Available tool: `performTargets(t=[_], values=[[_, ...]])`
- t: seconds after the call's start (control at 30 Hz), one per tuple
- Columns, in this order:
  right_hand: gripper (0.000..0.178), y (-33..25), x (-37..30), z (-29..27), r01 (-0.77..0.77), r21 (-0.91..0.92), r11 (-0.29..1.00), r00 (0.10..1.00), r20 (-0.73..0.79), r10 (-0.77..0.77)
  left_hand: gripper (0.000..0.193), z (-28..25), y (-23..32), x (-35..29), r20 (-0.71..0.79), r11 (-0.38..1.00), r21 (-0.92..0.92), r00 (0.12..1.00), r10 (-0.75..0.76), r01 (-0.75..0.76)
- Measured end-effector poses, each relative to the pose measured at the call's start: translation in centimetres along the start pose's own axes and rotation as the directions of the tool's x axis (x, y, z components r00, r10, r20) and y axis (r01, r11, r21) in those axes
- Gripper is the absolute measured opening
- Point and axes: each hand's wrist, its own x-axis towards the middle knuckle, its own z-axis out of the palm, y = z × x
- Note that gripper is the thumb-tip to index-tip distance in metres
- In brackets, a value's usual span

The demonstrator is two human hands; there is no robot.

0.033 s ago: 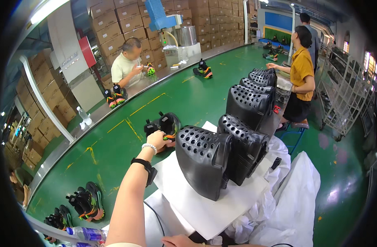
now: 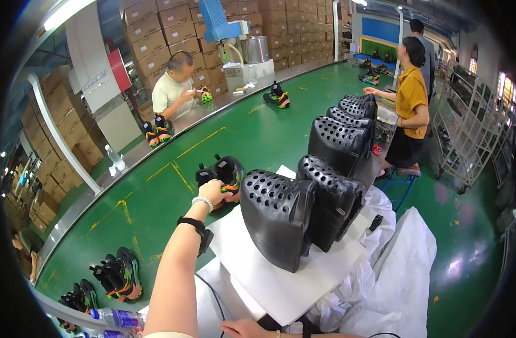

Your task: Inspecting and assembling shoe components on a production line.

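My left hand reaches over the green belt and grips the near side of a pair of black sneakers with orange and green trim. Its fingertips are partly hidden against the shoes. Down at the lower edge, my right hand is partly cut off; the fingers that show are stretched out and hold nothing. Between my arms and the far bench, black perforated plastic shoe-shaped shells stand upright on white sheets, with several more in a row behind.
More sneakers and plastic bottles are at the lower left. A single sneaker pair sits farther up the belt. White plastic bags hang at the right. One person works across the belt; another sits beyond the shells.
The view has shifted very slightly. My left hand stays on the sneakers, and my right hand shows a little more above the lower edge.
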Motion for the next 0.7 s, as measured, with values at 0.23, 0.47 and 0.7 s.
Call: performTargets(t=[0.23,0.47,0.7], values=[[0.028,0.4,0.1,-0.2,-0.199,0.05,0.979,0.973,0.131,0.191,0.05,-3.3,-4.7,-10.7,0.072,0.949,0.05,0.947,-0.314,0.311],[0.025,-0.3,1.6,-1.3,-0.214,0.057,0.975,0.973,0.096,0.208,0.049,-3.7,-4.5,-19.3,0.043,0.955,-0.089,0.959,-0.278,0.281],[0.024,-0.2,1.6,-1.1,-0.188,0.062,0.98,0.977,0.116,0.18,0.036,-6.6,-7.2,-22.3,0.131,0.688,-0.63,0.923,-0.363,0.36]])
